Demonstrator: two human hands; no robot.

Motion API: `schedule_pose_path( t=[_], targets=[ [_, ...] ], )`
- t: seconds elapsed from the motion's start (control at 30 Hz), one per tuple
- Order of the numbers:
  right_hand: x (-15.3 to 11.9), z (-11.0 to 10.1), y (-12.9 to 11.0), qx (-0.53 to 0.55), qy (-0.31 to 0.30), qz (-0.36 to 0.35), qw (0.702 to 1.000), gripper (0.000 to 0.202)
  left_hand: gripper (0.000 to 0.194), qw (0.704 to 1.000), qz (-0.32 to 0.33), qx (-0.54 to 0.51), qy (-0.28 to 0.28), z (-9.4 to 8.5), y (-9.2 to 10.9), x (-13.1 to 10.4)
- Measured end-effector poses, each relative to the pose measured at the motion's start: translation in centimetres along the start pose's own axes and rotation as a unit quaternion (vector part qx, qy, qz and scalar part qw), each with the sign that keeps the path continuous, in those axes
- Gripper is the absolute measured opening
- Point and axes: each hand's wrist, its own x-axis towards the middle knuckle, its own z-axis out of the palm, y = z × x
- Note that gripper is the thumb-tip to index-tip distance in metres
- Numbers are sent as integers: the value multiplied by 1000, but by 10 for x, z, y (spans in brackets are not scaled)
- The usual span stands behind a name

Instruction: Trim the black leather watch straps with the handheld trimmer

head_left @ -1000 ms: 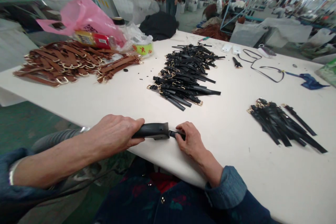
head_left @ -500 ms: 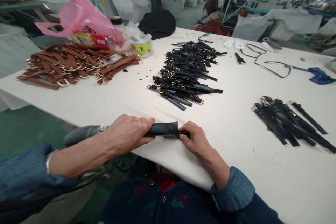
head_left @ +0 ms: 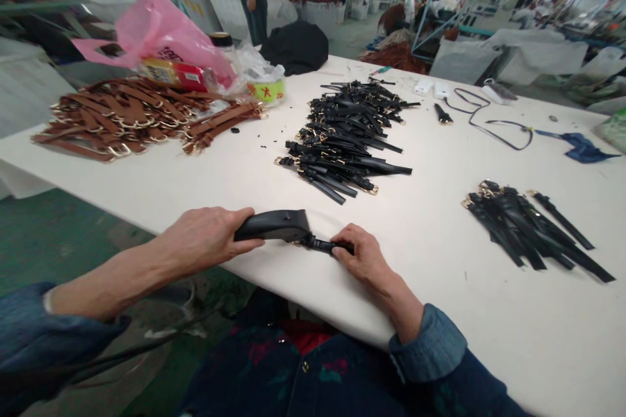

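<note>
Best keeping the slim black buckled strap (head_left: 321,245) straight
Left hand (head_left: 208,234) is clutching a curved black tool (head_left: 274,225) beside it; right hand (head_left: 364,257) is pinching the strap.

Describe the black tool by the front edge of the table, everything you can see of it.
The black tool is smooth and slightly glossy, plastic by its look, with a gently curved body and a wide, blunt end pointing right. A small raised spot shows near that end. The left hand grips and hides its rear. It lies roughly level over the table, its wide end at the black strap; whether they touch is unclear.
</note>
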Motion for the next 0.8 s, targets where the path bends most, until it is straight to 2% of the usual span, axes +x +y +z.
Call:
schedule_pose_path(
  t=[0.13,0.4,0.6,0.8],
  targets=[
    [0,1,-2,-3,-2,0,1000,21,41,1000,22,7,-2,0,-13,-12],
    [2,2,-1,-10,2,8,1000,19,39,998,59,7,-11,-4,1,6],
    [-1,7,-7,-76,24,-5,997,20,50,999,2,-48,15,8,9,9],
    [-6,12,-16,-140,19,-37,989,25,51,998,3,-62,12,11,4,9]
  ],
)
